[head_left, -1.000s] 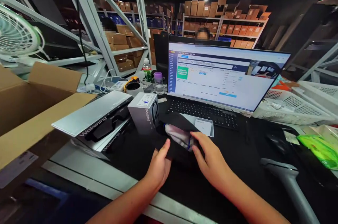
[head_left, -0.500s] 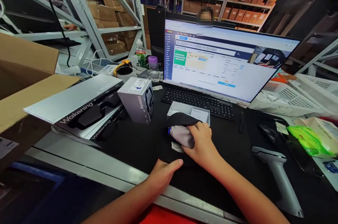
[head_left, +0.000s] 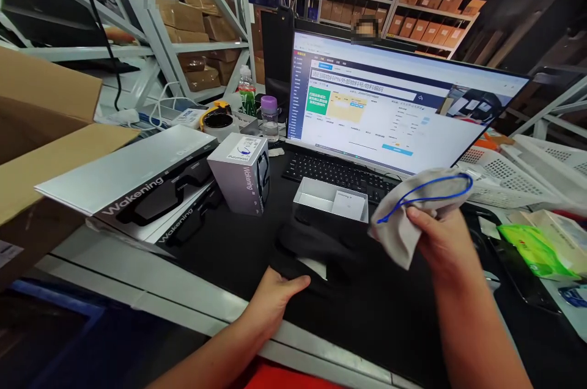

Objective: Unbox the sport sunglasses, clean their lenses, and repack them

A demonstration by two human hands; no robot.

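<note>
My right hand (head_left: 443, 236) is closed on a grey cloth drawstring pouch (head_left: 398, 230) with a blue cord, held up in front of the monitor's lower right corner. At the desk's front edge, my left hand (head_left: 277, 294) grips a black case (head_left: 293, 242), its fingers hidden beneath. The case is blurred, and something pale (head_left: 314, 268) shows at its opening. Just behind it stands an open white box tray (head_left: 312, 198), with a smaller white box (head_left: 351, 204) in its right part.
Left of the tray stand a grey Wakening box (head_left: 236, 175) and larger Wakening boxes (head_left: 151, 193), beside an open cardboard carton (head_left: 50, 156). A keyboard (head_left: 330, 175) and monitor (head_left: 389, 101) are behind. White baskets (head_left: 509, 175) and a green packet (head_left: 536, 248) lie right.
My right hand has drawn the grey pouch out of the black case and carried it up to the right. My left hand stays at the case's front edge.
</note>
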